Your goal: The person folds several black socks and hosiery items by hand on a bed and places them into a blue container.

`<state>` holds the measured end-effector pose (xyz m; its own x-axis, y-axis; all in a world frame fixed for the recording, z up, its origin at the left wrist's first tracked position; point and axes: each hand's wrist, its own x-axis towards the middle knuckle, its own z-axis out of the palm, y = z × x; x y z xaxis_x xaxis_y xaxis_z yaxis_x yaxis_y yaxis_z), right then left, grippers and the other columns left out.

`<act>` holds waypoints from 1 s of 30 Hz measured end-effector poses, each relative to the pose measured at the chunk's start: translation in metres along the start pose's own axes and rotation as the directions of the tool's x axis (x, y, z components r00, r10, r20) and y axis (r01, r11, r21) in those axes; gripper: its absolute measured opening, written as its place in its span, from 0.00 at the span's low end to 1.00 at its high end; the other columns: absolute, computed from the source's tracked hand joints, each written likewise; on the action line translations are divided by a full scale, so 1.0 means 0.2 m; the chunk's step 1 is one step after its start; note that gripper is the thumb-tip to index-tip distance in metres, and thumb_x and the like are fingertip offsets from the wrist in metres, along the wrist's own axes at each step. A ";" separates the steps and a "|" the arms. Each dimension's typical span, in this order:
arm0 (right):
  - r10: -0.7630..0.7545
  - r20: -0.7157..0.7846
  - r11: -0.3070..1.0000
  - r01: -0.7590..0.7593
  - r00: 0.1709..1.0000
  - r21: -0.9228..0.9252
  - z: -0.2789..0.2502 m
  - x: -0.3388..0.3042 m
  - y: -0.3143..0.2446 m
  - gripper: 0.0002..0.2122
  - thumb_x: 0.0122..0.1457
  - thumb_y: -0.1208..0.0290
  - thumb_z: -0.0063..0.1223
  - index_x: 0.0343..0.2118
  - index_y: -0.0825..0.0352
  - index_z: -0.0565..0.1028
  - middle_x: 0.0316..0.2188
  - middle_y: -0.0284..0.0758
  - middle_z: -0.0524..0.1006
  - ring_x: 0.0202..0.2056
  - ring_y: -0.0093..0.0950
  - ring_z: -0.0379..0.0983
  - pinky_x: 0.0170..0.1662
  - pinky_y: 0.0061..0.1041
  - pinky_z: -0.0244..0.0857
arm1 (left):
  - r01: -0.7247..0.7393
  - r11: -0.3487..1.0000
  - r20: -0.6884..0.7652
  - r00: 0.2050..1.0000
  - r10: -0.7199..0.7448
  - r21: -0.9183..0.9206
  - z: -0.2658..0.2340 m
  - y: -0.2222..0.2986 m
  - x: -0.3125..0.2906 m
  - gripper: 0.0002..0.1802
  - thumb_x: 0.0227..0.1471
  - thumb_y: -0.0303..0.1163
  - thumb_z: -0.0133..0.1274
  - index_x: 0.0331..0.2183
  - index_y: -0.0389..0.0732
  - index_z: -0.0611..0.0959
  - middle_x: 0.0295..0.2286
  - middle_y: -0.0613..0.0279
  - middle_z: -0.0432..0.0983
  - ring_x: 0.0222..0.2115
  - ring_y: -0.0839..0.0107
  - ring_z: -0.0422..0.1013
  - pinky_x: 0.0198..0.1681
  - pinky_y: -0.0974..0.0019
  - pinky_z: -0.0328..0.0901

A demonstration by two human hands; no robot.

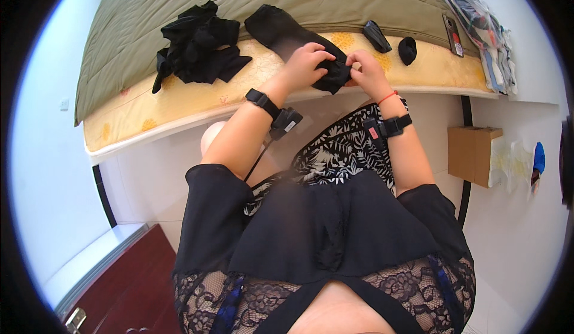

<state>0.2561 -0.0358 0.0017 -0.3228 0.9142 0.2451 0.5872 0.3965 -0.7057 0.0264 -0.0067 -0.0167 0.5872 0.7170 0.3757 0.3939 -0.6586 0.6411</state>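
Observation:
A long black sock (278, 28) lies stretched across the edge of the bed, its lower end bunched or folded between my hands. My left hand (306, 66) rests on that end with bent fingers and thumb pressing the fabric. At the sock's right edge, my right hand (368, 74) pinches the cloth between thumb and fingers. A loose heap of black fabric pieces (200, 47) lies to the left. Right of the sock are a folded black bundle (376, 36) and a small rolled black bundle (408, 51), both apart from my hands.
An olive quilt (137, 23) covers the back of the bed, over a yellow flowered mattress (134, 116). A phone (452, 35) lies near plastic-wrapped folded clothes (478, 23) at far right. Below stands a cardboard box (469, 154); a dark red panel (125, 280) is at lower left.

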 end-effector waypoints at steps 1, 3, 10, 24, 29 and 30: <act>0.020 -0.021 0.999 -0.020 1.000 0.033 -0.01 -0.01 -0.03 0.07 0.50 0.85 0.48 0.31 0.68 0.70 0.36 0.33 0.75 0.34 0.22 0.72 0.35 0.19 0.67 | 0.003 1.000 0.008 1.000 -0.002 -0.016 0.00 0.00 0.00 0.21 0.43 0.27 0.61 0.43 0.42 0.81 0.45 0.50 0.71 0.47 0.52 0.68 0.50 0.58 0.65; 0.088 -0.051 0.988 -0.081 0.995 0.131 0.00 0.00 -0.08 0.07 0.50 0.83 0.50 0.32 0.67 0.69 0.31 0.33 0.73 0.30 0.22 0.70 0.32 0.20 0.66 | 0.008 0.999 0.026 1.000 -0.006 -0.050 0.00 -0.03 0.00 0.22 0.43 0.27 0.61 0.44 0.42 0.81 0.45 0.50 0.71 0.48 0.52 0.67 0.51 0.58 0.65; 0.083 0.001 0.990 -0.083 0.997 -0.111 -0.05 0.00 -0.09 0.07 0.52 0.79 0.55 0.30 0.66 0.67 0.23 0.28 0.68 0.24 0.20 0.61 0.29 0.20 0.61 | 0.032 0.997 0.101 0.995 -0.024 -0.077 -0.02 -0.05 0.01 0.31 0.38 0.21 0.53 0.50 0.42 0.77 0.48 0.51 0.70 0.50 0.53 0.66 0.52 0.58 0.64; 0.177 0.282 0.975 -0.207 0.943 0.083 -0.09 -0.02 -0.10 0.35 0.48 0.73 0.64 0.61 0.62 0.63 0.49 0.40 0.70 0.45 0.29 0.70 0.45 0.24 0.69 | 0.040 0.992 -0.054 0.997 -0.047 -0.119 -0.06 0.06 0.00 0.16 0.39 0.22 0.58 0.36 0.40 0.80 0.35 0.57 0.70 0.34 0.63 0.69 0.38 0.64 0.68; -0.137 0.120 0.976 0.155 0.983 -0.154 0.04 -0.03 -0.03 0.36 0.45 0.80 0.61 0.61 0.61 0.62 0.52 0.40 0.68 0.44 0.29 0.68 0.43 0.23 0.69 | -0.092 0.994 0.112 0.989 0.098 -0.059 -0.03 0.09 -0.04 0.15 0.39 0.30 0.66 0.31 0.40 0.80 0.31 0.58 0.71 0.33 0.62 0.69 0.36 0.65 0.67; -0.098 0.133 0.990 0.111 0.986 -0.090 0.04 -0.03 -0.03 0.35 0.45 0.81 0.60 0.60 0.61 0.63 0.51 0.40 0.68 0.43 0.28 0.69 0.42 0.22 0.69 | -0.087 0.993 0.098 0.991 0.095 -0.084 -0.02 0.07 -0.04 0.14 0.39 0.30 0.66 0.31 0.40 0.80 0.31 0.58 0.71 0.33 0.62 0.70 0.37 0.64 0.67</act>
<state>0.2486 -0.0444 -0.0009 -0.4746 0.8515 0.2230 0.6122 0.5014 -0.6114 0.0239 -0.0213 -0.0087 0.6885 0.6253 0.3674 0.2807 -0.6969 0.6600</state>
